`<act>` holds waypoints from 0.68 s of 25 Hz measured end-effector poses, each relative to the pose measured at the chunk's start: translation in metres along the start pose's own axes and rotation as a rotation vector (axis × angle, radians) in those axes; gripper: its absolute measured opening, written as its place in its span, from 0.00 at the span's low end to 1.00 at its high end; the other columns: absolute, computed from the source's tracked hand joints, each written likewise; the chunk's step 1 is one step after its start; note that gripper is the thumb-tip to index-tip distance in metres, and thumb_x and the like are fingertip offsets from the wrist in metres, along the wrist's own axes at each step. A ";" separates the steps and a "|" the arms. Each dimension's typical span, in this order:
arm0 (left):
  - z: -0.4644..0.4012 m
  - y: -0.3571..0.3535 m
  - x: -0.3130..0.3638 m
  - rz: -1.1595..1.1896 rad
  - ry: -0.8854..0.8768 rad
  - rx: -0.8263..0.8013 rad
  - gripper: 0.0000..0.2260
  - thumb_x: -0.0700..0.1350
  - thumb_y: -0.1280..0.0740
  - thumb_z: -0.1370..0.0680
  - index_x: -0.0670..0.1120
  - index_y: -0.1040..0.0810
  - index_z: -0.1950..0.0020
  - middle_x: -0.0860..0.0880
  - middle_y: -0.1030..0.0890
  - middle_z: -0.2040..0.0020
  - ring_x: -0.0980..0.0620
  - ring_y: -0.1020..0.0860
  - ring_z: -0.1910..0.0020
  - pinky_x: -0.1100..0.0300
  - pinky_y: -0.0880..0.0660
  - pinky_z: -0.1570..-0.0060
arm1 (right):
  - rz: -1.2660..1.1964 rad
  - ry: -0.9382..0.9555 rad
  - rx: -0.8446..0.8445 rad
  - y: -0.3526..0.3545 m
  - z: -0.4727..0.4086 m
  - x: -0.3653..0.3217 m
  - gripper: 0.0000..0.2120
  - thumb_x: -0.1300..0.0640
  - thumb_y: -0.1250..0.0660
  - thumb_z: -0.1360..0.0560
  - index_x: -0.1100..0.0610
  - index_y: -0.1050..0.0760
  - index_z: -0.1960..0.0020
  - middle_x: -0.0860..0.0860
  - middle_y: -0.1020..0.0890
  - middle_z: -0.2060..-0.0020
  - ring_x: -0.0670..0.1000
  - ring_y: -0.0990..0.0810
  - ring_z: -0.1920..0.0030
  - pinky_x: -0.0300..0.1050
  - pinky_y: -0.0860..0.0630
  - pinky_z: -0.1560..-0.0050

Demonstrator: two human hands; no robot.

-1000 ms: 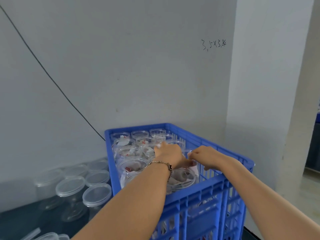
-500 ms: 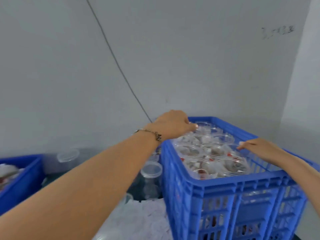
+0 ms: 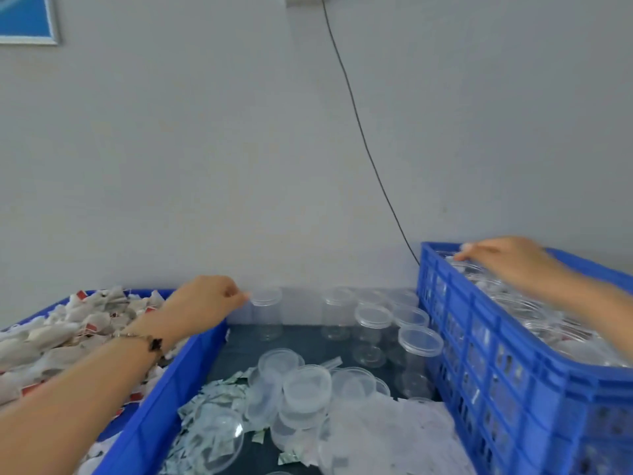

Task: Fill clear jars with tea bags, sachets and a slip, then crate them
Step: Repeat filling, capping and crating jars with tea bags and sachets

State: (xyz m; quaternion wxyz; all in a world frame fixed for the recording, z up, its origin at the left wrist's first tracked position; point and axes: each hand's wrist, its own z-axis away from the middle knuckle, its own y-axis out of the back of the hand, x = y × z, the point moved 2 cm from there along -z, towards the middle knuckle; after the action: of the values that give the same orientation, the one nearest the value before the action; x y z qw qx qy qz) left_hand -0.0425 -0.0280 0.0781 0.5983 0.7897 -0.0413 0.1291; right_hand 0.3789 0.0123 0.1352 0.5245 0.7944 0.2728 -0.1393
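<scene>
My left hand (image 3: pixel 205 301) reaches over the corner of the tea-bag crate (image 3: pixel 161 399), fingers loosely curled, and one fingertip meets the lid edge of an empty clear jar (image 3: pixel 266 313) by the wall. It grips nothing. Over the far end of the tall blue crate (image 3: pixel 479 341) on the right, my right hand (image 3: pixel 507 260) lies with straight fingers on the rims of the filled jars (image 3: pixel 548 323). The left crate holds heaped tea bags (image 3: pixel 68 334). Sachets (image 3: pixel 215 402) and white slips (image 3: pixel 394 437) lie on the dark table between the crates.
More lidded empty jars (image 3: pixel 419 344) stand between the crates near the wall. Loose lids and low tubs (image 3: pixel 306 389) are stacked mid-table. A clear dome lid (image 3: pixel 219 440) lies on the sachets. A black cable (image 3: pixel 363 132) runs down the grey wall.
The view has swung left. My left hand has left the right crate and crossed to the empty jars by the wall. My right hand stays on the jars in that crate.
</scene>
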 end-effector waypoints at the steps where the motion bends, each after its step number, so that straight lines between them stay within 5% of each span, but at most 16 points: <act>1: 0.004 -0.009 -0.003 0.009 -0.015 0.002 0.11 0.58 0.39 0.21 0.54 0.22 0.51 0.50 0.18 0.47 0.50 0.23 0.49 0.57 0.27 0.49 | 0.030 0.065 -0.093 -0.031 -0.001 -0.023 0.11 0.43 0.39 0.23 0.41 0.18 0.52 0.48 0.17 0.47 0.53 0.23 0.42 0.49 0.29 0.42; 7: 0.021 -0.071 -0.020 0.039 -0.051 -0.098 0.16 0.54 0.37 0.20 0.48 0.24 0.37 0.51 0.22 0.39 0.53 0.24 0.43 0.61 0.28 0.45 | 0.138 0.297 -0.414 -0.202 0.004 -0.100 0.16 0.52 0.38 0.22 0.51 0.25 0.36 0.48 0.23 0.36 0.51 0.26 0.37 0.43 0.32 0.39; 11: 0.013 -0.113 -0.030 0.194 0.092 -0.221 0.10 0.51 0.36 0.21 0.47 0.22 0.44 0.49 0.23 0.45 0.52 0.24 0.54 0.61 0.25 0.55 | 0.102 0.230 -0.528 -0.285 0.005 -0.106 0.21 0.55 0.41 0.22 0.52 0.32 0.29 0.49 0.30 0.30 0.51 0.32 0.31 0.44 0.35 0.34; 13: 0.007 -0.132 -0.033 0.167 0.121 -0.277 0.07 0.49 0.37 0.21 0.46 0.24 0.51 0.47 0.23 0.49 0.51 0.26 0.56 0.57 0.25 0.52 | 0.073 0.165 -0.587 -0.315 -0.001 -0.100 0.25 0.58 0.42 0.23 0.55 0.37 0.26 0.51 0.33 0.28 0.53 0.34 0.29 0.44 0.36 0.32; 17: -0.024 -0.164 -0.043 0.032 0.179 -0.355 0.12 0.43 0.41 0.20 0.42 0.25 0.40 0.44 0.28 0.38 0.45 0.26 0.41 0.55 0.28 0.42 | 0.002 0.005 -0.669 -0.355 -0.037 -0.089 0.29 0.57 0.43 0.21 0.59 0.48 0.23 0.53 0.42 0.24 0.53 0.40 0.26 0.43 0.40 0.30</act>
State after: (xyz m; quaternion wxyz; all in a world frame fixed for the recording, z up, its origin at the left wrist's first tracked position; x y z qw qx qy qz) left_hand -0.0514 0.0374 -0.0799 0.7273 0.6565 -0.0226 0.1989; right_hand 0.0986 0.1276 -0.0735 0.7558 0.5787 0.3039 -0.0393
